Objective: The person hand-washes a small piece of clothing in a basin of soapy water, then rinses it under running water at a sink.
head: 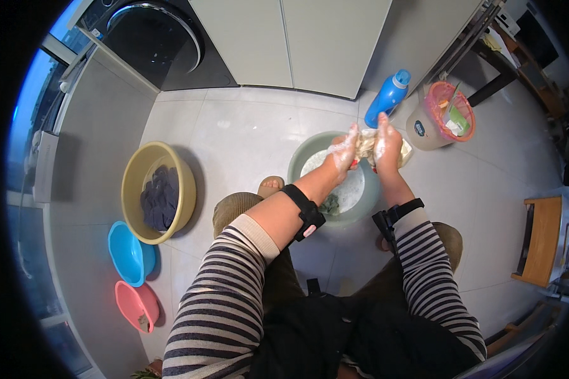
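Both my hands are over the right side of a grey-green plastic basin (296, 163) that stands on the floor between my feet. Suds coat my left hand (344, 150) and my right hand (387, 144). A wet beige cloth (366, 144) is stretched between them, gripped at each side, with the thumbs pointing away from me. Just right of my right hand, a pale cream item (406, 154) shows partly; I cannot tell what it is. White foamy water (348, 192) fills the basin. A dark green cloth (330, 204) lies in it near the front edge.
Beyond the basin stands a blue bottle (387, 97), beside a lined waste bin (419, 128). At left are a yellow basin (189, 203) holding dark cloth (160, 199), a blue basin (132, 256) and a pink basin (135, 303). A washing machine (154, 42) and cabinets (289, 42) line the back.
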Demonstrator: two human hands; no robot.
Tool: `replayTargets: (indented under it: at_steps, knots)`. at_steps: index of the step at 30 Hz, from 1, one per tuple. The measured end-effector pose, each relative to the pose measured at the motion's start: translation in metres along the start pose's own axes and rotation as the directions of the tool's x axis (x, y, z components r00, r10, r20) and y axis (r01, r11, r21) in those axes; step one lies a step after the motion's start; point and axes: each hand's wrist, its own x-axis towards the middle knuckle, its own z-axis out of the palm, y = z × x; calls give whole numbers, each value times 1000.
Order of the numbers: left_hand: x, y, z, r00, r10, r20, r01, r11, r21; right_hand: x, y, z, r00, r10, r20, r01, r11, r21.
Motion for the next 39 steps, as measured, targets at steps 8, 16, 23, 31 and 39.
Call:
replayTargets:
  at_steps: [8,16,23,31,39]
  knots:
    - [27,-17,-17,1000,-31,-3,31,996,-84,-7,-45,-11,988,-58,145,-54,743,667]
    - [25,2,-22,973,230,30,-199,893,-404,-35,-49,-11,788,-180,588,-258,772,581]
    - [23,19,-21,923,352,-157,-385,817,-430,-30,-37,1,889,-331,317,229,920,319]
    - [47,8,-32,838,384,-388,-490,843,-223,-52,-38,16,863,-378,335,342,926,162]
    - [19,-5,-13,978,208,-5,-204,953,-224,-52,-38,9,792,-542,280,588,801,-113]
